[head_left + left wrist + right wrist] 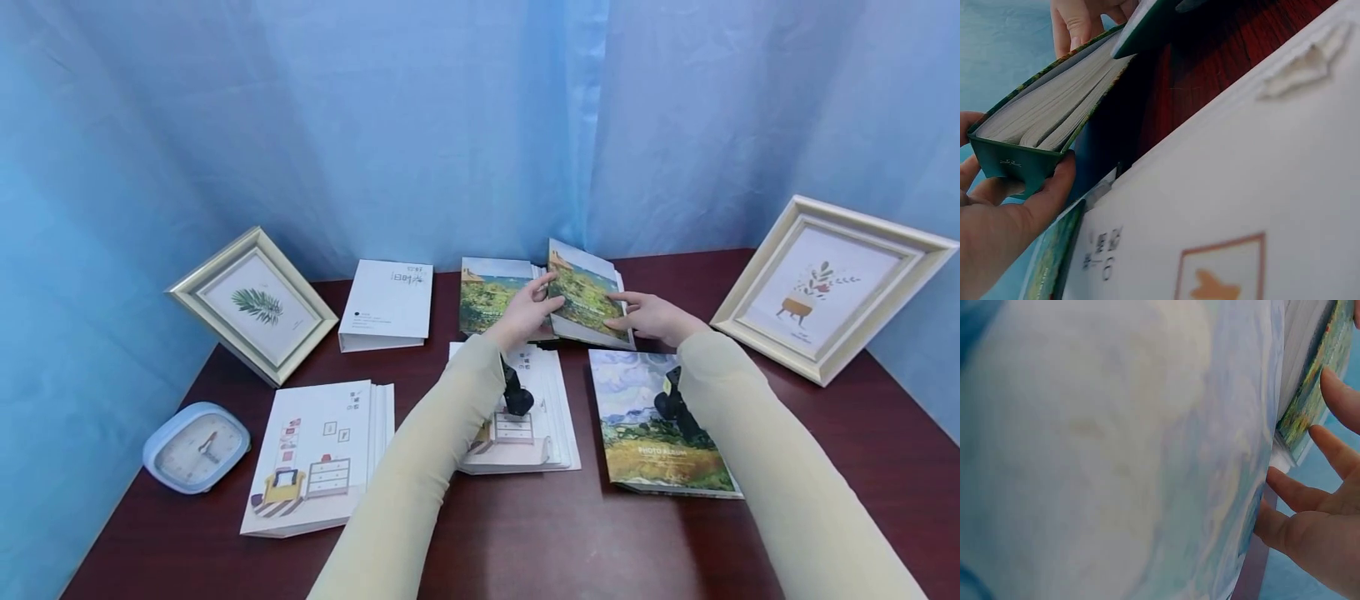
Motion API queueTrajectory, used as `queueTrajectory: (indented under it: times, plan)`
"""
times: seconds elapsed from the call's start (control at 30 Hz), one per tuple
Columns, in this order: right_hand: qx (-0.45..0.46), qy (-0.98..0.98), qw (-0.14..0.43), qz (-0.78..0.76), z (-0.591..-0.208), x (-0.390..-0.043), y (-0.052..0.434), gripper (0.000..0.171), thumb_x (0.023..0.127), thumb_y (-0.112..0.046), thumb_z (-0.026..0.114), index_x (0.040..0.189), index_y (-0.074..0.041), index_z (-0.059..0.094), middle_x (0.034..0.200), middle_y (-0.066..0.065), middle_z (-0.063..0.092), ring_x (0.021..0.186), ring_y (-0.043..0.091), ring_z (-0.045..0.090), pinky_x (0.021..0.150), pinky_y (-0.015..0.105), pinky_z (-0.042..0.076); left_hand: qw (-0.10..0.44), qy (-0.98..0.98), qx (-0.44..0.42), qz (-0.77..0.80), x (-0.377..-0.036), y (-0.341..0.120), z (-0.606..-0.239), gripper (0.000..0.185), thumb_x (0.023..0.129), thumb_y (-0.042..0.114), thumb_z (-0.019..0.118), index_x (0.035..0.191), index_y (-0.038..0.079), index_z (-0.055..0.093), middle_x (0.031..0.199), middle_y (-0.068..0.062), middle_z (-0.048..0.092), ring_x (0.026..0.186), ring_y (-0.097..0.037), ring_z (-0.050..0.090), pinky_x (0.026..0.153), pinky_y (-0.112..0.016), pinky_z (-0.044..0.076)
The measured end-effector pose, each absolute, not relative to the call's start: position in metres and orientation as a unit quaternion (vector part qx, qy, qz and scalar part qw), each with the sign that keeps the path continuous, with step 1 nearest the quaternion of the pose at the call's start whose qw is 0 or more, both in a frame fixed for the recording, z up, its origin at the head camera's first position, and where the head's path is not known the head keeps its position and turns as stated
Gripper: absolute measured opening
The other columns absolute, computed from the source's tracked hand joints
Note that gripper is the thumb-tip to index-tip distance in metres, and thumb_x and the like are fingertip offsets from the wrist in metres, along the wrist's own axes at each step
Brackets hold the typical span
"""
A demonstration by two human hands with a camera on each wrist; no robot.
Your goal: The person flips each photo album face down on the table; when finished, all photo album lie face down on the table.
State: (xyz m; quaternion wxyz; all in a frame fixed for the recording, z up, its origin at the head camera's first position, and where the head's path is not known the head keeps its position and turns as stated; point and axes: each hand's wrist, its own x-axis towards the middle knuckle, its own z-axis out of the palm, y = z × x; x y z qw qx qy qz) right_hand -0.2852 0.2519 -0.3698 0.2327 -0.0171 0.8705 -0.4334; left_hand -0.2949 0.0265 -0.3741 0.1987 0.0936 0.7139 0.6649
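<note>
Here your two hands meet at the far middle of the tabletop [525,533], both on a green landscape album [588,293] that is tilted up off the wood. Your left hand [525,315] has a narrow grip on its near left corner, thumb under the spine in the left wrist view and fingers on the cover. Your right hand [651,317] rests on the album's right edge with nearly straight fingers [1341,397]; whether the thumb is hooked underneath you cannot tell, since the right wrist view is mostly filled by a blurred pale blue cover.

The page block of the held album shows in the left wrist view, but its far end is cut off at the frame's top. A second landscape album [491,293] lies just beside it on the left, partly hidden by your left hand. Your left sleeve [420,467] covers much of a white album [540,417] with a furniture drawing, and your right sleeve crosses the corner of a wheat-field album [660,433].

Further left lie a white box album [386,304] and another white furniture album [315,458]. A blue clock [197,446] sits at the near left edge. A leaf picture frame [251,304] leans at the left, and a plant picture frame [832,287] at the right.

The tabletop is dark red-brown wood, closed in behind by a blue curtain [450,125].
</note>
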Motion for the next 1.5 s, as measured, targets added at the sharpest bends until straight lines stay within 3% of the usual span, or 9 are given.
queueTrajectory:
  times: [0.37,0.53,0.63,0.8,1.23,1.5]
  plan:
    - [-0.021,0.862,0.229,-0.451,-0.371,-0.286,0.24,0.072,0.098,-0.024,0.052,0.153,-0.008,0.008,0.154,0.03,0.005,0.139,0.045,0.02,0.109,0.06,0.026,0.212,0.711,0.112,0.661,-0.292,0.014,-0.351,0.052,0.099,0.017,0.051,0.147,0.024,0.035,0.158,-0.005,0.021,0.141,-0.027,0.03,0.105,-0.053,0.037]
    - [-0.003,0.876,0.194,-0.44,-0.363,-0.286,0.232,0.069,0.095,-0.024,0.058,0.15,-0.003,0.022,0.149,0.032,0.021,0.134,0.045,0.03,0.108,0.057,0.031,0.203,0.723,0.117,0.649,-0.292,0.012,-0.339,0.049,0.099,0.021,0.052,0.145,0.025,0.038,0.156,-0.002,0.026,0.141,-0.023,0.031,0.105,-0.05,0.039]
    - [-0.005,0.874,0.175,-0.453,-0.357,-0.286,0.23,0.065,0.093,-0.017,0.061,0.147,-0.002,0.028,0.143,0.033,0.029,0.129,0.044,0.038,0.105,0.053,0.036,0.199,0.728,0.125,0.645,-0.291,0.014,-0.333,0.047,0.099,0.022,0.051,0.144,0.024,0.04,0.155,-0.001,0.029,0.141,-0.021,0.031,0.105,-0.049,0.039]
    - [-0.022,0.846,0.18,-0.501,-0.35,-0.285,0.231,0.064,0.094,-0.006,0.056,0.149,-0.004,0.025,0.141,0.031,0.031,0.127,0.043,0.041,0.104,0.052,0.039,0.2,0.723,0.143,0.646,-0.29,0.017,-0.326,0.044,0.1,0.021,0.049,0.144,0.021,0.042,0.154,-0.001,0.031,0.14,-0.02,0.031,0.106,-0.048,0.039]
    - [-0.016,0.802,0.166,-0.573,-0.327,-0.278,0.242,0.071,0.098,-0.045,0.045,0.151,-0.007,0.018,0.145,0.025,0.034,0.131,0.041,0.039,0.1,0.051,0.044,0.169,0.733,0.174,0.635,-0.285,0.039,-0.322,0.04,0.098,0.019,0.053,0.138,0.022,0.051,0.146,-0.002,0.043,0.13,-0.017,0.046,0.1,-0.031,0.046]
    - [-0.006,0.795,0.167,-0.583,-0.314,-0.274,0.246,0.084,0.095,-0.055,0.041,0.153,-0.009,0.002,0.151,0.026,0.021,0.132,0.044,0.036,0.099,0.052,0.044,0.154,0.724,0.179,0.649,-0.283,0.055,-0.321,0.038,0.097,0.015,0.054,0.136,0.017,0.054,0.147,-0.003,0.042,0.126,-0.02,0.051,0.099,-0.031,0.047]
